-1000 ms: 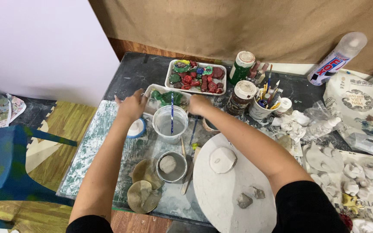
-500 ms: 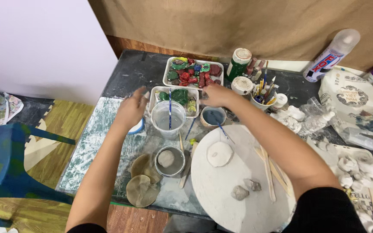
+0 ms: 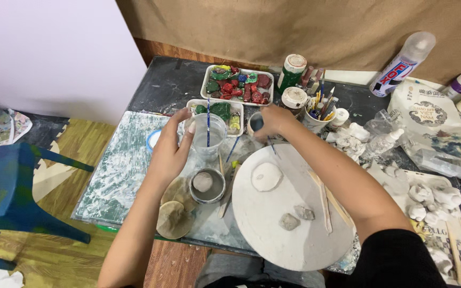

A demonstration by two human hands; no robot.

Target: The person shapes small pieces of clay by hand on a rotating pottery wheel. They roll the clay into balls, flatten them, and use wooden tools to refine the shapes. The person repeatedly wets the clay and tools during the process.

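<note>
Far left: a blue chair [image 3: 12, 186] stands on a patterned floor mat [image 3: 76, 144], beside a plain white wall [image 3: 49, 53].

The left hand [image 3: 171, 152] curls around the near side of a clear plastic water cup [image 3: 209, 136], fingers on its wall, bracing it. A blue brush [image 3: 208, 120] stands upright in the cup.

The right hand [image 3: 274, 120] is closed on a small round container [image 3: 255, 124] just right of the cup; the exact grip cannot be told.

Step in hand, as judged: steadying the cup while handling the small container. The next move calls for keeping the cup upright.

Surface: a dark table [image 3: 161, 85] with a paint-smeared green mat [image 3: 118, 165]. Near the wrists sit a small grey bowl [image 3: 207, 185] and a round white board [image 3: 294, 213] carrying clay lumps. Two trays of painted stones [image 3: 237, 85] lie behind. Far right: a brush pot [image 3: 318, 114], white figurines [image 3: 428, 194], and a brown paper backdrop [image 3: 294, 26].
</note>
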